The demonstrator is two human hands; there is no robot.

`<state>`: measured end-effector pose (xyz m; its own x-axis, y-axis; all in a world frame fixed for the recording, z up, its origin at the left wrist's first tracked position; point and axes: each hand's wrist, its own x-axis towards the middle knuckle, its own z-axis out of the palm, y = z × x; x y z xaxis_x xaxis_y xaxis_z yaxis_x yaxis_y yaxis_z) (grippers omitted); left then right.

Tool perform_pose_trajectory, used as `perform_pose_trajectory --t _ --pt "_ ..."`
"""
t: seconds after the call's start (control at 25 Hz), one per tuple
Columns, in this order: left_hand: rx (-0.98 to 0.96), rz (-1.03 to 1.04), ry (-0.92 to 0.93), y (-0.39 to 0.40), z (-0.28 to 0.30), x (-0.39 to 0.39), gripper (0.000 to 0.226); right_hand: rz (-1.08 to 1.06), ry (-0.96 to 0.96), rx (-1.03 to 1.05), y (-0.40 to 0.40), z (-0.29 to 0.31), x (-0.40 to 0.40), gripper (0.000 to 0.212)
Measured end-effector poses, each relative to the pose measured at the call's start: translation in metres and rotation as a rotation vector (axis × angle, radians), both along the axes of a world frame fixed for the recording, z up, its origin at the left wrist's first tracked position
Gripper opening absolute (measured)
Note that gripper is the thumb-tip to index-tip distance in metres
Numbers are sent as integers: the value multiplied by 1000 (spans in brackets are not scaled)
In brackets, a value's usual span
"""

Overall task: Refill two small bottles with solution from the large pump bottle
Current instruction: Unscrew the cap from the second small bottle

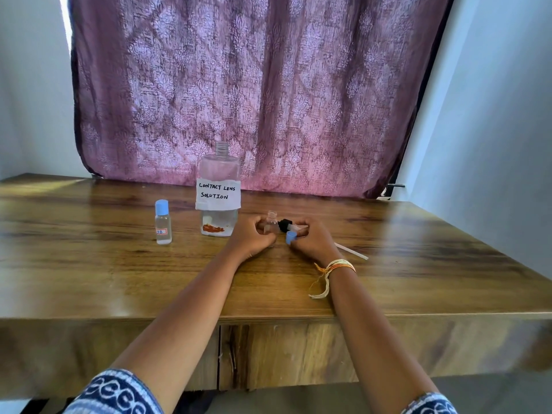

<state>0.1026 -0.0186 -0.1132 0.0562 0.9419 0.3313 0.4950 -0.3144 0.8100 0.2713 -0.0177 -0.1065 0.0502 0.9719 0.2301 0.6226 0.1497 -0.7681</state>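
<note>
Currently both hands sit mid-table, a bit right of centre, well back from the front edge. Left hand is curled round an uncapped small bottle, upright, neck open. Right hand pinches a blue cap in its fingertips, just beside that bottle; thread bracelet on the wrist. Pump head with its white tube lies flat on the table, black collar between the two hands, tube running out toward the right edge behind the right hand. Large bottle, labelled "CONTACT LENS SOLUTION", stands open-necked just behind the left hand, nearer the back edge, liquid low. Second small bottle, blue cap on, stands to the left of the large bottle, apart from it. Purple curtain hangs behind the back edge.
</note>
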Motion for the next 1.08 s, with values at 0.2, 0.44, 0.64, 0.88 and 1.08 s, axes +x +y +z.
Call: perform_pose_trajectory --t 0.2,0.44,0.64,0.88,1.08 --pt "52 76 -88 -17 -3 -6 35 -155 15 73 -16 -5 1 27" --pt "328 300 -177 -46 7 -32 10 -83 67 322 -48 7 -20 26" --pt "276 312 -69 -50 1 -80 11 81 -32 190 -40 5 -49 53" --pt "119 169 73 -67 -3 -119 11 98 -7 120 -30 0 -68 33" --pt "5 16 -164 -75 1 -137 36 389 31 73 -41 1 -123 34"
